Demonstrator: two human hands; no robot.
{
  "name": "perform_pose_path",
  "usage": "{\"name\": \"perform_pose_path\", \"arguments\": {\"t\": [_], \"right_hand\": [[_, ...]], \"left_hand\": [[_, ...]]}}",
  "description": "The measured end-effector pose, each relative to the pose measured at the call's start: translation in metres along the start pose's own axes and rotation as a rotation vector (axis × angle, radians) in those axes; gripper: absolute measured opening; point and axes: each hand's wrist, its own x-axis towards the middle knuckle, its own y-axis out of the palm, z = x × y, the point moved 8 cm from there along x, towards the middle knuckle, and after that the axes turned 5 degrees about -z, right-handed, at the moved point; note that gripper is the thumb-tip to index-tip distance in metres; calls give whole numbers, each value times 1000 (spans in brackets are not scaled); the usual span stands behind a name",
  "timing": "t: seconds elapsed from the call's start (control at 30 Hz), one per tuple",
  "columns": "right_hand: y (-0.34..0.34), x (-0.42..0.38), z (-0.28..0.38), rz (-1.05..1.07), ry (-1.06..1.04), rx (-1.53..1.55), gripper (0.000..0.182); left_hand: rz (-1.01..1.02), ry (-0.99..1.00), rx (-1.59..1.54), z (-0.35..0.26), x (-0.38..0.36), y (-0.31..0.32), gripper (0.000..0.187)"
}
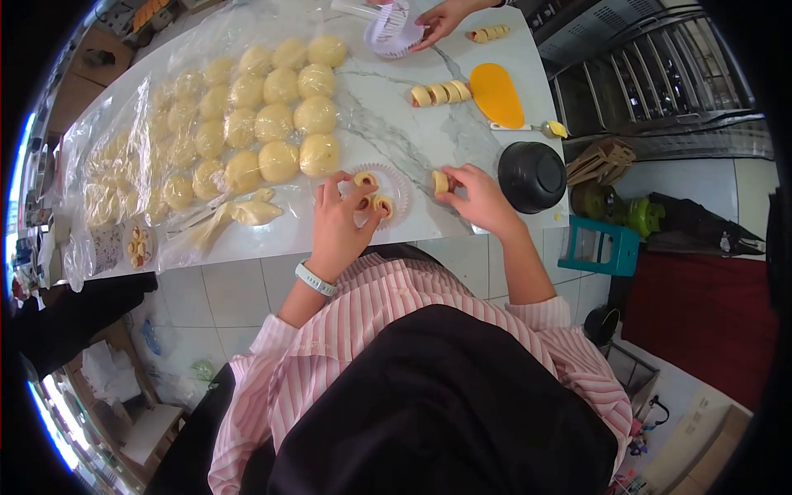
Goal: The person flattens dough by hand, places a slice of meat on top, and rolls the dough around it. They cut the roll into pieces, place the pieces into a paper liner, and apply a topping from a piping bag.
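Note:
A white fluted paper liner (402, 191) lies near the table's front edge, holding several small slices of filled dough roll (382, 206). My left hand (340, 221) reaches over its left side, with thumb and fingertips curved around one slice, which they partly hide. To the right, my right hand (477, 196) pinches another dough roll slice (441, 182) between thumb and fingers, just above the marble table. Behind it lies a cut dough-wrapped sausage roll (441, 93), its segments in a row beside an orange scraper (497, 96).
Several round dough balls (278, 161) sit under clear plastic on the left. A black bowl (532, 176) stands at the right edge near a white-handled tool (528, 128). Another person's hand (443, 22) holds paper liners (393, 31) at the back. Another roll (490, 34) lies nearby.

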Motion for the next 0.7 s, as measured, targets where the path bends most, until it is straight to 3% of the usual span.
{"name": "perform_pose_path", "arguments": {"t": [0.07, 0.17, 0.27, 0.37, 0.47, 0.57, 0.67, 0.7], "right_hand": [[3, -5, 1, -44, -20, -20, 41], [-3, -15, 23, -281, -268, -113, 38], [18, -14, 11, -95, -4, 35, 35], [17, -10, -10, -155, 156, 366, 33], [18, 1, 0, -100, 232, 848, 31], [36, 18, 41, 43, 82, 918, 31], [48, 24, 61, 103, -43, 537, 32], [46, 24, 68, 40, -173, 216, 30]], "left_hand": [[8, -31, -15, 4, -1, 1, 35], [-9, -31, -11, 6, -2, 1, 35], [-36, -34, -8, 4, -3, 3, 38], [-32, -43, 11, 2, -4, 6, 40], [-27, -55, 0, 4, -4, 8, 42], [11, -106, -77, 6, -3, 13, 42], [34, -135, -140, 10, -3, 15, 42], [36, -139, -153, 12, -3, 15, 42]]}}
